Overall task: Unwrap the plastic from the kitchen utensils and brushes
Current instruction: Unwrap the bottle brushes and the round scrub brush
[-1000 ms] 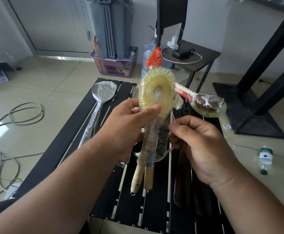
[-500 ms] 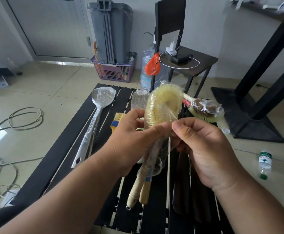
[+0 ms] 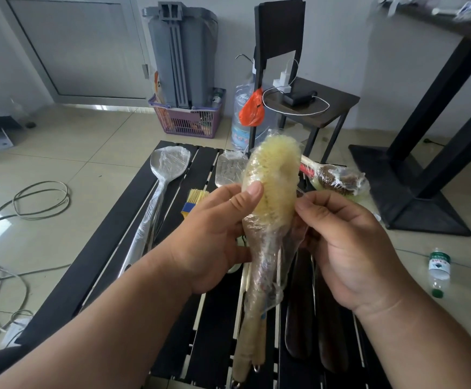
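Turned since a second ago: yellow brush head once face-on as a ring, now edge-on at centre frame, held a little lower over the slatted table, right fingers up from the handle to the bristles.

Left of frame: wrapped metal spoon lying on the table, film intact, untouched. Just right of it, a small yellow-bristled brush with a blue band, half hidden behind the left hand; wrapped or bare, hard to tell. Above that, a wrapped flat utensil.

Centre-left: left hand closed around the neck of the brush bundle, thumb pressed flat on the bristles, wooden handles hanging down toward lower centre. Clear film tight over the neck, loose and crumpled lower down.

Centre-right: right hand with fingertips pinched at the right edge of the bristles, apparently on a fold of film, though the film is too clear to be sure.

Right of centre, upper: another wrapped brush lying on the table.

Step in hand, judging by this: finding and lifting a free edge of wrap. Next move likely calls for a firm pinch and a peel away from the head while the left hand holds steady.
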